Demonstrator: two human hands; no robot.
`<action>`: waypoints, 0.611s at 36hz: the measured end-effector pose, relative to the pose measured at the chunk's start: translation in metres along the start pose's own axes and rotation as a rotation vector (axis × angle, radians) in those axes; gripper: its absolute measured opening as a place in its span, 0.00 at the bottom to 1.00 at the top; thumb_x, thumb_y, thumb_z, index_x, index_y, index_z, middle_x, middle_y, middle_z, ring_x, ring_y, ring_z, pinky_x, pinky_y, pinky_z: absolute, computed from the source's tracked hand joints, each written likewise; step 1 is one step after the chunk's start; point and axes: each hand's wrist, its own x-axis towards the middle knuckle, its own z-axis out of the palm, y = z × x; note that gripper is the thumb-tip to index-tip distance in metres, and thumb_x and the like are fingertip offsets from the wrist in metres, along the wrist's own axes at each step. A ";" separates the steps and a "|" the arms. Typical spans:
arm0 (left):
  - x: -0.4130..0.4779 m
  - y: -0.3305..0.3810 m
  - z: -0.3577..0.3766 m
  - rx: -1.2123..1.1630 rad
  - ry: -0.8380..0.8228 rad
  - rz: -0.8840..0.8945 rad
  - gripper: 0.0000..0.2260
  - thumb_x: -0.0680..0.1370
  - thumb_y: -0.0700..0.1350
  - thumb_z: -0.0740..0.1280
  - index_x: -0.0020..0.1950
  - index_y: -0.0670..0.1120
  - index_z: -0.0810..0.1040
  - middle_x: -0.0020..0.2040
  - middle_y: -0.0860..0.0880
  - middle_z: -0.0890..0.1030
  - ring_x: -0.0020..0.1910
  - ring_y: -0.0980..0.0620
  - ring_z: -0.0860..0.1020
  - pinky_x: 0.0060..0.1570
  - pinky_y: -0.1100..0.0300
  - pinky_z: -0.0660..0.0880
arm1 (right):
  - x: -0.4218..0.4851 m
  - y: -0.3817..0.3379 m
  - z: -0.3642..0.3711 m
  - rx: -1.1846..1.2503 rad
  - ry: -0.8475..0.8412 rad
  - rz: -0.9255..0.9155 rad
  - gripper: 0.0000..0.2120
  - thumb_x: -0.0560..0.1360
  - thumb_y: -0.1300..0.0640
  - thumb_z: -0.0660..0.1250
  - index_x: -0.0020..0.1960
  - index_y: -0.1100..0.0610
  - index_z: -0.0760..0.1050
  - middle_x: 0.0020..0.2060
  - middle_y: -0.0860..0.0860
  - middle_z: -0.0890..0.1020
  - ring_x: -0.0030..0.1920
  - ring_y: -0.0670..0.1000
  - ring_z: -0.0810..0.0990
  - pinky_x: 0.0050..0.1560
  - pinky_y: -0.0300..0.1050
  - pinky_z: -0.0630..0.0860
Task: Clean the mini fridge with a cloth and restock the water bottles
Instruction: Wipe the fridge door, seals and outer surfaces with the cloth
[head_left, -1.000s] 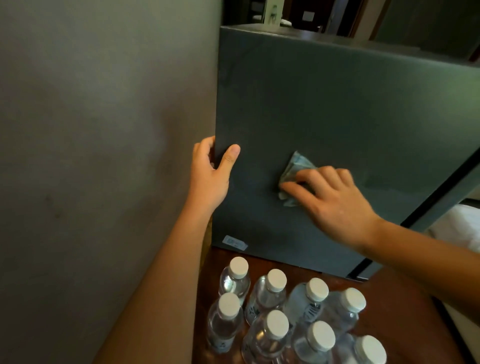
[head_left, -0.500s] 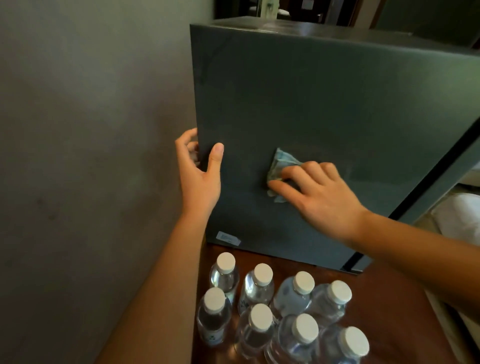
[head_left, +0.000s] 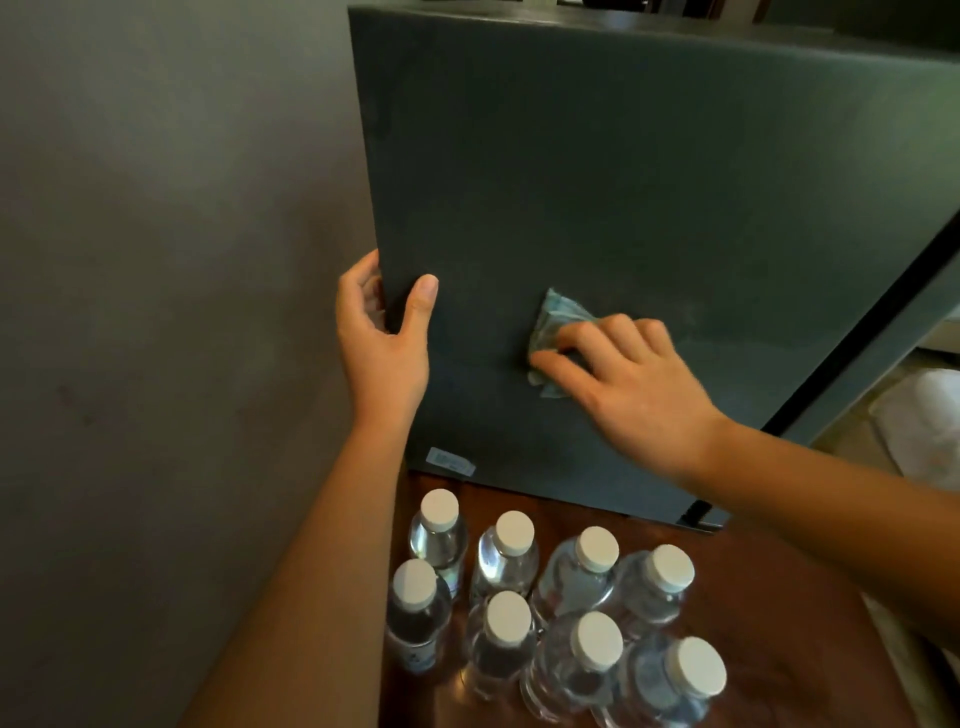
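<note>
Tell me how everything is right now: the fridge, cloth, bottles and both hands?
Mini fridge, upright, door looks shut.
Cloth, crumpled, pressed on the fridge's side.
Water bottles, eight, upright, capped, outside the fridge.
Left hand, grips the fridge's edge.
Right hand, holds the cloth against the fridge.

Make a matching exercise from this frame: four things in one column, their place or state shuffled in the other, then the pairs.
Column one:
1. left hand
2. cloth
3. water bottles
4. label sticker

Column two:
A. stand capped on the wooden surface in front of the mini fridge
B. grips the fridge's left edge
C. stuck near the fridge's lower left corner
D. held bunched against the fridge's side by the right hand

Pairs: 1-B, 2-D, 3-A, 4-C
</note>
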 end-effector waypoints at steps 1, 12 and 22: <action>-0.001 -0.001 0.000 -0.002 -0.011 -0.002 0.23 0.77 0.51 0.74 0.69 0.53 0.71 0.64 0.50 0.79 0.61 0.57 0.79 0.56 0.66 0.78 | -0.001 0.005 -0.004 0.002 0.019 0.023 0.22 0.73 0.62 0.72 0.67 0.56 0.77 0.58 0.58 0.78 0.51 0.62 0.74 0.46 0.54 0.66; -0.003 0.001 0.005 0.014 -0.026 -0.009 0.24 0.78 0.49 0.74 0.70 0.52 0.68 0.61 0.53 0.79 0.59 0.60 0.80 0.53 0.68 0.77 | 0.041 -0.038 0.017 -0.011 -0.022 -0.057 0.16 0.77 0.58 0.64 0.65 0.54 0.77 0.58 0.55 0.79 0.53 0.60 0.76 0.48 0.53 0.70; -0.033 0.022 0.029 0.554 0.050 0.152 0.47 0.73 0.68 0.70 0.82 0.48 0.53 0.80 0.45 0.55 0.78 0.46 0.59 0.73 0.44 0.67 | -0.067 0.064 -0.029 -0.077 0.126 0.188 0.15 0.81 0.58 0.67 0.67 0.52 0.77 0.59 0.55 0.75 0.52 0.60 0.71 0.46 0.54 0.64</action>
